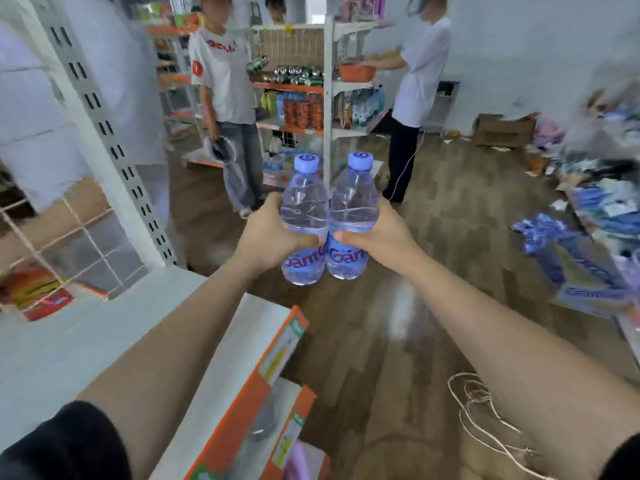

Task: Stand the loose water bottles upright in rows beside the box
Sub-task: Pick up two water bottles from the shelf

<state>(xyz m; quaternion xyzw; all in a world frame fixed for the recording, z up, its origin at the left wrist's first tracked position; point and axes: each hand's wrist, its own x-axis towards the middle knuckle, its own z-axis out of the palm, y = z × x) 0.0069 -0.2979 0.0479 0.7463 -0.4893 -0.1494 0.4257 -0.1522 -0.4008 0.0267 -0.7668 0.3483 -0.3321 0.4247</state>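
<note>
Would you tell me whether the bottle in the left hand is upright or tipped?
Upright. The left-hand bottle has its purple cap on top and its base below the left hand, which grips its middle.

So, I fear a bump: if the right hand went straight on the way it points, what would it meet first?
Likely the left bottle: the right hand angles inward, and the right bottle it holds seems to touch it.

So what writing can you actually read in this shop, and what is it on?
"Gän", rest cut off: label of the left bottle.
"Gän", rest cut off: label of the right bottle.
Red print on the white T-shirt: too blurred.
Orange shelf-edge tags: too blurred.
</note>
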